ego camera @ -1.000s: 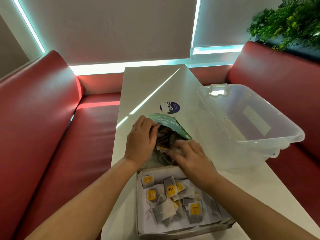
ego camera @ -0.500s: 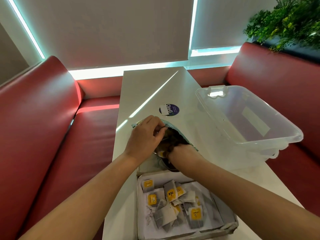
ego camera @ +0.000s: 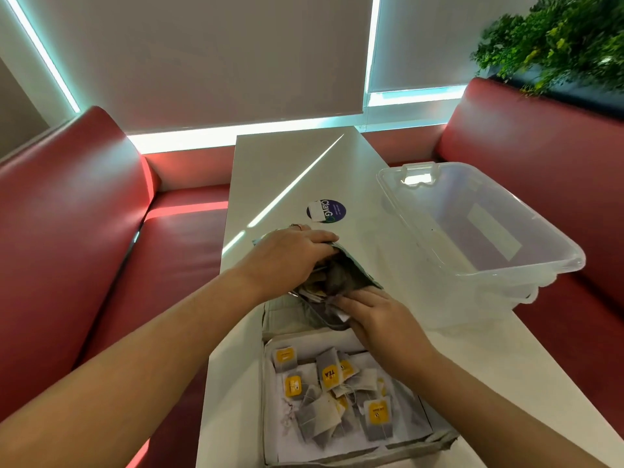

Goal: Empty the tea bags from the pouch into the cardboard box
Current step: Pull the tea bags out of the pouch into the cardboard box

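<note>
From the head view, the main change is in the right hand [ego camera: 374, 315]. Half a second ago it was buried to the knuckles in the pouch [ego camera: 351, 271]; now it has drawn back to the mouth, with its fingers [ego camera: 351, 300] lying over the lower lip, where pale paper and a dark bundle show. The fingers look fairly straight, but the bags hide their tips, so I cannot tell whether they pinch anything or only rake it outward. The left hand [ego camera: 290, 255] has shifted too. A second ago it pinched the near edge, and now it lies spread across the top flap and holds the pouch open and tipped toward the person. The pouch rests on the surface [ego camera: 287, 170] just beyond the cardboard box [ego camera: 371, 454], its mouth facing the box's far wall. A loose heap of tea bags [ego camera: 329, 374] with yellow tags already lies in the box, and it looks no different from a second ago. So this reach has probably not dropped anything yet, and the pouch still shows a dark mass inside. I judge the job partly done, with a fresh scoop on its way out. The clear plastic tub [ego camera: 479, 231] beside the pouch, on the right, and the round sticker [ego camera: 326, 211] beyond it have not moved.
</note>
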A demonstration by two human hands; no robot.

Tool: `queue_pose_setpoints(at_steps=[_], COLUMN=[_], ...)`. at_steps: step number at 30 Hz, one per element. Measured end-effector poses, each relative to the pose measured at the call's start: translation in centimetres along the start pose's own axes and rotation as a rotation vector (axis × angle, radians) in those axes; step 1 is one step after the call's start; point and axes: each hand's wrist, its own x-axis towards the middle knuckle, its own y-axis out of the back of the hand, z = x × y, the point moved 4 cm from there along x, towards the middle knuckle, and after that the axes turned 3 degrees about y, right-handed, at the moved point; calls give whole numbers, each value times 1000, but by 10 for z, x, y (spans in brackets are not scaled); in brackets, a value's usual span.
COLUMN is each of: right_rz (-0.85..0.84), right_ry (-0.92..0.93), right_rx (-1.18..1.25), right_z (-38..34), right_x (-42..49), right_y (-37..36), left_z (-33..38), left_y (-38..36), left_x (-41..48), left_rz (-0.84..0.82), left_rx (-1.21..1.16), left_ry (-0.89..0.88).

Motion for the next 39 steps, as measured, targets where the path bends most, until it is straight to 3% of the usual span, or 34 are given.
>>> queue_pose_setpoints(at_steps=[3,8,13,16,18,21,23,30,39], right_rz=[13,-312,-106,-150,-257,-618,-725,-646,-413], right_ry=[-35,-148,-133,-56,-30,-79,-139,-171,-95], right_rx=[117,201,231,127,71,-241,-294,-338,-146], right_z=[-3,7,5,3,1,2,3,4,3], right_x=[-31,-56,-18,22,44,72,82,90,73], right_y=[6,-7,6,-16,-37,-65,-73,-70,-37], left_z=[1,-2,-5,-8,-9,-10,-10,-15,-16], left_y=[1,0,0,-1,-1,-2,-2,-2,-2], left_x=[-2,-5,-5,-4,-5,-5,-4,-3,-13], left_rz=[-44,-150,-187,-182,-183,-172,-164,-143,-146], left_rx=[-15,-49,-139,-185,-199,-211,-221,-278,-284], left_ry=[22,59,42,46,50,44,44,52,72])
